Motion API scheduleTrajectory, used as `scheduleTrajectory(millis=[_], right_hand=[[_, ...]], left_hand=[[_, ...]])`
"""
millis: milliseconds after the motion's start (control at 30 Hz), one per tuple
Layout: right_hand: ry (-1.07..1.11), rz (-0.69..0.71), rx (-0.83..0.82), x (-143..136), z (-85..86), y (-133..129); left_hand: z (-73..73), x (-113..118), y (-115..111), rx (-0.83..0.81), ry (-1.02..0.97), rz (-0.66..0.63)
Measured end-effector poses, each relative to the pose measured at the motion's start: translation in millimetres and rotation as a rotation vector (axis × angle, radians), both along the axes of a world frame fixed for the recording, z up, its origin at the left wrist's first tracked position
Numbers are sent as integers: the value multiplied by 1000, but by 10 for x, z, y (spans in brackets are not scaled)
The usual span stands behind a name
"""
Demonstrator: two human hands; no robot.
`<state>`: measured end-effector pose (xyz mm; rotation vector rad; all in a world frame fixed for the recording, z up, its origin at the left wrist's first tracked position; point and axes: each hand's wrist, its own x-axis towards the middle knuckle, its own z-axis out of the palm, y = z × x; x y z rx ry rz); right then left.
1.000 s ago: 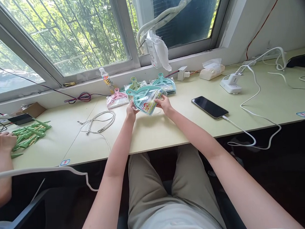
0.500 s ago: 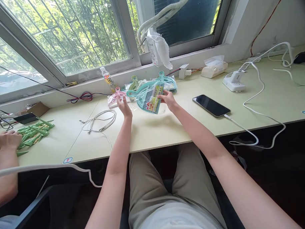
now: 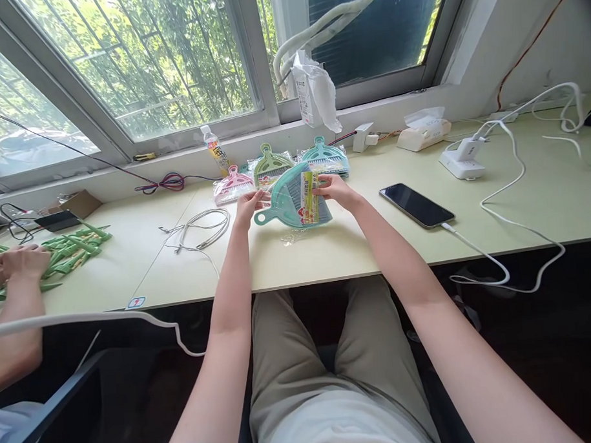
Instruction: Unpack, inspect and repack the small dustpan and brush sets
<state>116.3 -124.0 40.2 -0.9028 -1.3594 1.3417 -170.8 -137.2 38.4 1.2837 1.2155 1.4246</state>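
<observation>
A teal dustpan and brush set [image 3: 288, 202] in clear plastic wrap, with a printed label card across it, is held up over the table, its handle pointing left. My right hand [image 3: 337, 191] grips its right edge by the label. On the other side my left hand [image 3: 251, 205] has its fingers closed at the set's upper left edge, above the handle; whether it pinches the wrap or the pan is hard to see. Behind the held set lie a pink wrapped set [image 3: 233, 185], a green one [image 3: 269, 163] and another teal one [image 3: 325, 157].
A phone [image 3: 416, 204] on a charging cable lies to the right, near a white power strip [image 3: 463, 167] and a tissue pack [image 3: 423, 133]. At left are a coiled cable [image 3: 203, 228], a bottle [image 3: 215, 150] and green pieces [image 3: 73, 252] under a co-worker's hands [image 3: 25, 260].
The held set has turned, its handle swinging down and its label now more upright. My left hand has moved down and closed at its left side. The view has shifted slightly.
</observation>
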Motion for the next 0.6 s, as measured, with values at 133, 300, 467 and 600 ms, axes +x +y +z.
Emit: scheduleTrajectory(millis=[133,300,467,600], right_hand=[[33,-55,15,-20,-58,54],[85,-130,25,-92,-135,87],[173,-212,27,-135,-153,95],[271,-300,26,-162,-157,97]], left_hand=[[-4,-24,16,-30,-58,3],[-39,-9,33,-116,-102,-8],[-59,-12,-13,-180,-113,-140],[-76,52,-74,-261,0,-382]])
